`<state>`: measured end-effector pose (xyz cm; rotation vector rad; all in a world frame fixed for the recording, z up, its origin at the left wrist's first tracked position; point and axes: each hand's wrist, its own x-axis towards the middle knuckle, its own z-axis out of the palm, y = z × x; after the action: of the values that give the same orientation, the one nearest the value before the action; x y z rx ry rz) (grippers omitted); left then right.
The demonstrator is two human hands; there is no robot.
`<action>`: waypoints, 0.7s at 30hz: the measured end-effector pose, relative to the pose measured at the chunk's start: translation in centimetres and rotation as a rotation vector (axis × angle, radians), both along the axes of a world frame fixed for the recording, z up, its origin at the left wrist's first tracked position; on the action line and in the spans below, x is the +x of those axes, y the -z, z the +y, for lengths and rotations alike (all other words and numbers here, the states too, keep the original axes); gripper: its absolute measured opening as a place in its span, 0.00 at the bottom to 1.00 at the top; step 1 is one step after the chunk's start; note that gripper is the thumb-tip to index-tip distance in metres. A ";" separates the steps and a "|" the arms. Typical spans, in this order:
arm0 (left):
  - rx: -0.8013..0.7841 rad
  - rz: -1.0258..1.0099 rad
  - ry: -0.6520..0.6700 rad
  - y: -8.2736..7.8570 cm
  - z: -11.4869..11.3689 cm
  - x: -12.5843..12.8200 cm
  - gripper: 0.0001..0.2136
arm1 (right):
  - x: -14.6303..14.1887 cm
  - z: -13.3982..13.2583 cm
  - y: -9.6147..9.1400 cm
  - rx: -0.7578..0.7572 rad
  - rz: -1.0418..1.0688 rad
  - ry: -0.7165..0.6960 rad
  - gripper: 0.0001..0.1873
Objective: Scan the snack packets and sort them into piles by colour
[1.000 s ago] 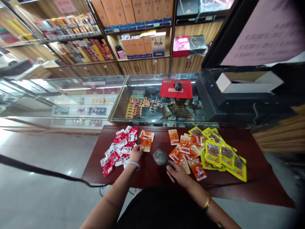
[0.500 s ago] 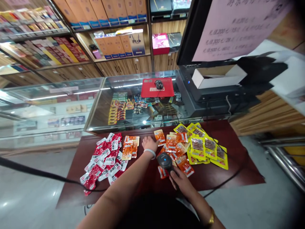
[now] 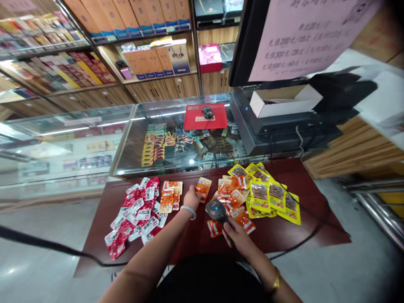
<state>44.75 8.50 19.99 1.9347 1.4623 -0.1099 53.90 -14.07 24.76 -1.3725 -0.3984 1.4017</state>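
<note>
My left hand (image 3: 191, 196), a pale bracelet on its wrist, pinches one orange snack packet (image 3: 203, 188) and holds it just above the dark red table (image 3: 284, 233). My right hand (image 3: 235, 235) grips the handle of a black barcode scanner (image 3: 215, 209), whose head with a small blue light sits close to the right of that packet. A small stack of orange packets (image 3: 169, 195) lies left of my left hand. A larger pile of orange packets (image 3: 235, 195) lies right of the scanner.
Red and white packets (image 3: 135, 212) spread over the table's left part, yellow packets (image 3: 268, 193) over the right. Behind stands a glass display counter (image 3: 132, 139) with a red mouse pad (image 3: 205, 116) and a black register with monitor (image 3: 277, 122). A black cable (image 3: 47, 242) crosses the floor at left.
My left hand reached right to the orange pile, took a packet, and has drawn it back left beside the scanner. The view swung right earlier.
</note>
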 end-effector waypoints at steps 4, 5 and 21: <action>0.000 -0.076 -0.020 0.0 -2.0 -5.4 0.15 | -0.7 3.1 -1.8 0.070 -0.034 -0.101 0.28; 0.001 -0.066 -0.033 0.0 -2.4 -6.4 0.15 | -1.0 3.8 -2.2 0.081 -0.040 -0.134 0.27; 0.252 0.107 -0.346 -1.9 -1.1 -16.1 0.24 | -5.0 2.0 0.0 -0.009 -0.008 -0.262 0.29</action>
<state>28.64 7.36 21.84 1.8566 1.9382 0.1361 48.86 -12.10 24.72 -1.3696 -0.5946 1.6123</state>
